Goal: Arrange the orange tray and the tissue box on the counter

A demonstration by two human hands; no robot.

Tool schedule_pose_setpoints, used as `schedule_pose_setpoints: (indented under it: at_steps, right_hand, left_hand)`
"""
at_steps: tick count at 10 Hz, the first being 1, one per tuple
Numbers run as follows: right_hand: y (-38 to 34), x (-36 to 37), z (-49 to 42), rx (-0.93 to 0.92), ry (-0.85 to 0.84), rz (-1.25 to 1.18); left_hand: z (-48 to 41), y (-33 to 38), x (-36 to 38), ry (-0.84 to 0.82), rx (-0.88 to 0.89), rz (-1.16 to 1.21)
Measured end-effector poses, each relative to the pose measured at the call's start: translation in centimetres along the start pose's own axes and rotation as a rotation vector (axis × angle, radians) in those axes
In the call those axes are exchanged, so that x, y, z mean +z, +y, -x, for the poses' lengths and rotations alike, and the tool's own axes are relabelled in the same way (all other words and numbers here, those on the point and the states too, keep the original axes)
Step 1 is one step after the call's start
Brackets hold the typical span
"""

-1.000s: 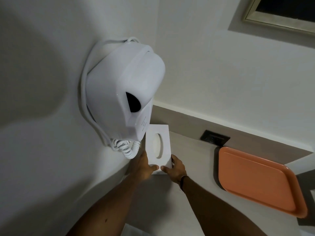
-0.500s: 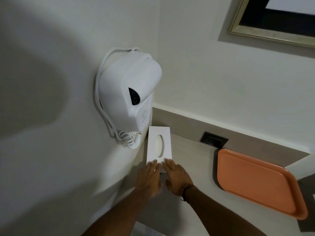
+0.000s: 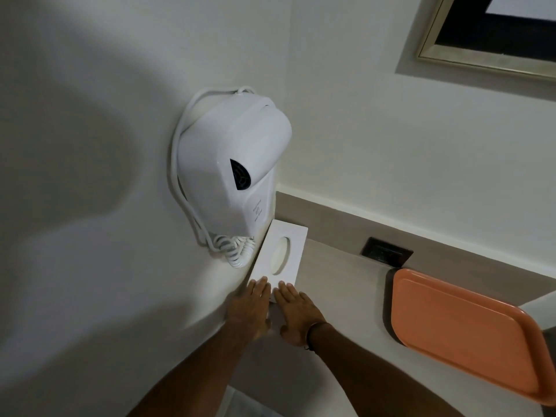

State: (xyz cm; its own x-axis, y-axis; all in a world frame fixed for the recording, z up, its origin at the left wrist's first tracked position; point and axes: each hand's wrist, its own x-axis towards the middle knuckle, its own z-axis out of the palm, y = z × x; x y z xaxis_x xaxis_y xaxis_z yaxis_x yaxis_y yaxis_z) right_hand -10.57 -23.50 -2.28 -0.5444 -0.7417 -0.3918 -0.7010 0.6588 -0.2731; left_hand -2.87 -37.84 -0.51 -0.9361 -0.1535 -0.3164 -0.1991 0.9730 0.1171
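The white tissue box, with an oval slot on top, lies on the grey counter, pushed into the corner against the left wall under a hair dryer. My left hand and my right hand lie flat side by side, fingers straight, with the fingertips resting on the near end of the box. Neither hand grips anything. The orange tray lies empty on the counter to the right, well apart from both hands.
A white wall-mounted hair dryer with a coiled cord hangs just above the box. A dark wall socket sits in the backsplash behind the tray. A framed mirror or picture hangs top right.
My hands let go of the box's near end and flattened out, fingertips on its top. The box now lies closer against the left wall. The camera has pulled back.
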Motion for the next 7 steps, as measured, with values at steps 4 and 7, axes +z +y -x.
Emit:
schedule_pose_setpoints:
  at_steps: [4,7]
  right_hand:
    - [-0.3,0.1,-2.3,-0.025,0.011,0.047]
    - [-0.7,-1.2,-0.3,-0.047,0.053,-0.042]
  left_hand:
    - [-1.4,-3.7,1.5,0.031,0.075,-0.047]
    - [0.0,-2.3,0.0,0.045,-0.007,0.03]
